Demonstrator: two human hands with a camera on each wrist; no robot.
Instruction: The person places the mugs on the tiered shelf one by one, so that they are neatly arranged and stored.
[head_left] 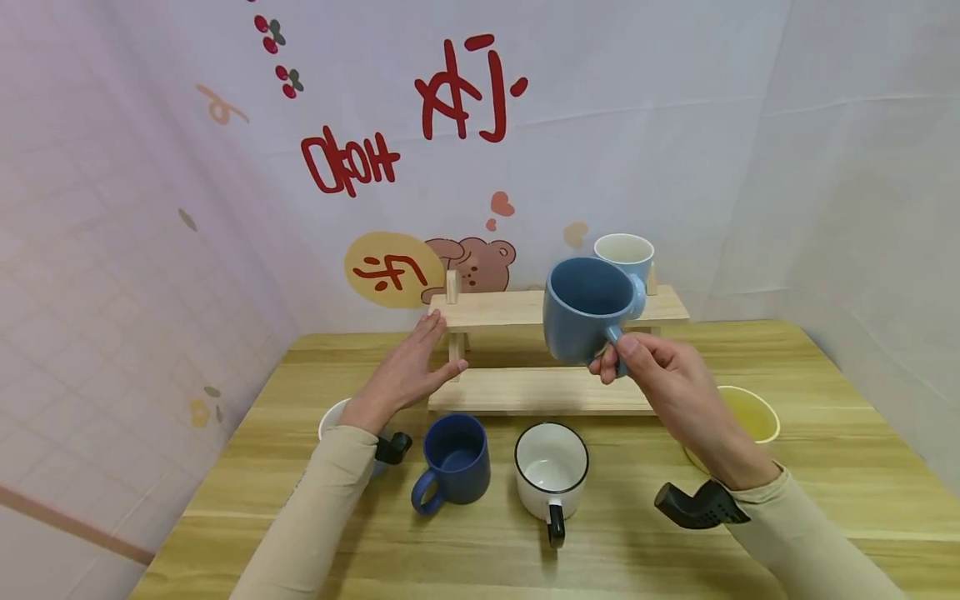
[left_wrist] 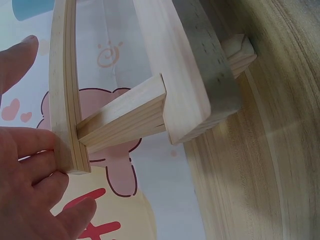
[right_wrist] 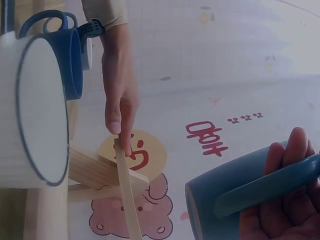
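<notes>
Grey-blue mug (head_left: 573,329) aloft; right fingers (right_wrist: 298,143) grip its handle (head_left: 617,340) (body leftward).

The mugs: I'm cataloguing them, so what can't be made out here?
- Head: most of the leftmost mug, behind the left arm.
- Head: part of the yellow mug, behind the right arm.
- Head: lower left of the shelf mug, behind the held mug.
- Right wrist: part of the white mug, cut off by the left edge.
</notes>
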